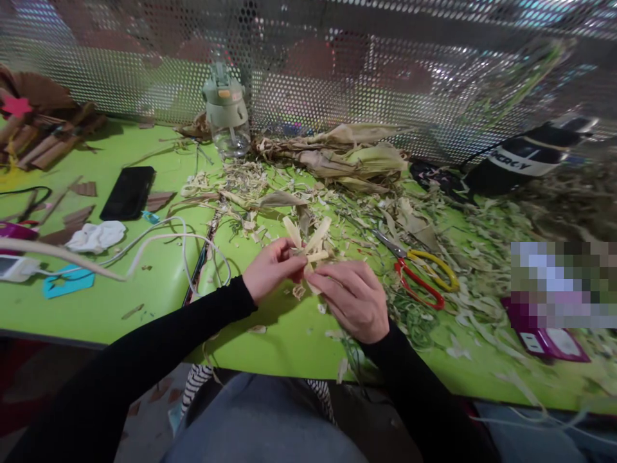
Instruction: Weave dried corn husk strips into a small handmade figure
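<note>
Between my hands is a small bundle of pale corn husk strips (318, 235), with several strip ends fanning upward. My left hand (277, 267) pinches the bundle from the left, thumb and fingers pressed together. From the right, my right hand (354, 296) pinches a husk piece at the lower end of the bundle. Its fingertips nearly meet those of the left, and the fingers hide part of what is held. Scissors (419, 270) with one red and one yellow handle lie open to the right of my hands. Husk scraps (241, 180) surround the work.
Dried corn husks (351, 161) lie along the perforated metal screen (308, 71). A water bottle (225, 112) stands at the back. Leftward are a black phone (128, 193), a white cable (159, 236) and brown rolled pieces (43, 128). At right are a dark bottle (523, 157) and green string (417, 321).
</note>
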A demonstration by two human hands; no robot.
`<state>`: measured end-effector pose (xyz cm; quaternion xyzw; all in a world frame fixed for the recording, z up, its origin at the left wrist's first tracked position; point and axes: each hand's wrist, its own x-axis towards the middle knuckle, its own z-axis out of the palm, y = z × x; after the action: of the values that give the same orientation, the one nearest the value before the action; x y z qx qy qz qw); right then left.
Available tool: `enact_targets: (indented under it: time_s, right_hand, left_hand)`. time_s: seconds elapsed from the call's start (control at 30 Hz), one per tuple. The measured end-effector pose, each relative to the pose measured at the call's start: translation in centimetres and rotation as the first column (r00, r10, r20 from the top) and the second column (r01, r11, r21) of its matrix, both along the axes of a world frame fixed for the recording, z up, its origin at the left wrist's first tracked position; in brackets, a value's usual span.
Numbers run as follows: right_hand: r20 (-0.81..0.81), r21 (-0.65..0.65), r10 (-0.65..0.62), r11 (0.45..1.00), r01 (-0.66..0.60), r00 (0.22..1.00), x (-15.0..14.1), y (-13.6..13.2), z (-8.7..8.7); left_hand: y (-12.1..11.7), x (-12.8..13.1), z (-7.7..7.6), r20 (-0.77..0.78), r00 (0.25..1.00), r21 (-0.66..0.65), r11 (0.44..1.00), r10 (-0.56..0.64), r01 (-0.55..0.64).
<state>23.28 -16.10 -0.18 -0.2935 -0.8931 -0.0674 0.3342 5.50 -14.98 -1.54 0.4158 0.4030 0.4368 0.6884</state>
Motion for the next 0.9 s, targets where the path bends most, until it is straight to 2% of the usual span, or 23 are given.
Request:
enact_targets:
  time_s: [0.03, 0.1, 0.2, 0.3, 0.5, 0.7, 0.77, 0.9]
  right_hand:
    - [0.008, 0.039, -0.022, 0.999, 0.022, 1.000, 0.0, -0.1, 0.2]
    - [-0.018, 0.039, -0.062, 0.997, 0.063, 0.998, 0.0, -0.1, 0.2]
    - [-0.076, -0.077, -0.082, 0.994, 0.077, 0.994, -0.1, 0.1, -0.2]
    - [-0.156, -0.170, -0.147, 0.978, 0.120, 0.977, -0.3, 0.2, -0.8]
    - [-0.304, -0.390, -0.338, 0.897, 0.208, 0.890, -0.8, -0.1, -1.3]
    - [-0.312, -0.534, -0.380, 0.828, 0.170, 0.871, -0.6, 0.1, -1.1]
    - [-0.327, -0.547, -0.357, 0.826, 0.133, 0.875, -0.5, 0.3, -1.0]
    - [-0.355, -0.443, -0.309, 0.887, 0.133, 0.882, -0.6, 0.2, -0.9]
  left_hand:
    - [-0.1, -0.1, -0.1, -0.115, 0.993, 0.114, 0.993, -0.012, 0.025]
    - [-0.3, -0.2, -0.1, -0.325, 0.946, 0.292, 0.950, -0.006, 0.107]
    - [-0.7, -0.1, 0.1, -0.450, 0.893, 0.358, 0.911, -0.024, 0.205]
    - [-1.0, 0.2, 0.1, -0.396, 0.915, 0.313, 0.925, -0.077, 0.214]
    - [-1.0, 0.8, -0.1, -0.124, 0.985, 0.142, 0.980, -0.123, 0.140]
    - [-0.9, 1.0, 0.3, 0.065, 0.997, 0.060, 0.997, -0.049, 0.045]
    - [-0.9, 1.0, 0.5, 0.083, 0.995, 0.031, 0.998, -0.059, 0.056]
    - [-1.0, 1.0, 0.7, 0.119, 0.989, -0.027, 0.995, -0.089, 0.093]
